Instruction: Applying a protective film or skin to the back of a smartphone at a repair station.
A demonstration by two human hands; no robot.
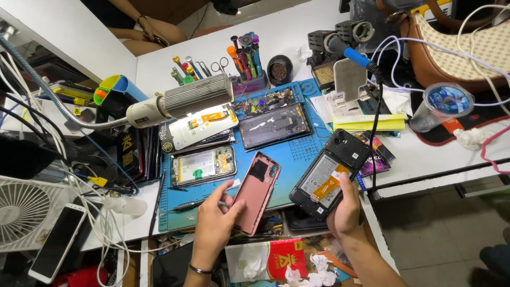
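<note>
My left hand [215,218] grips the near end of a pink phone back cover [257,188] that lies tilted on the blue work mat [303,151]. My right hand [345,210] holds an opened black phone [329,175] at its near end, its battery and an orange flex cable showing. The black phone hangs over the mat's right edge. Farther back on the mat lie an opened phone with a battery [203,166], a dark screen assembly [273,126] and a white phone part [202,126].
A gooseneck lamp [183,102] hangs over the mat's left. Screwdrivers and tweezers [244,56] stand at the back. A soldering iron [348,50], a plastic cup [441,106], a handbag [462,48], a white fan [21,212] and tangled cables [79,175] ring the bench. Another person sits beyond the table.
</note>
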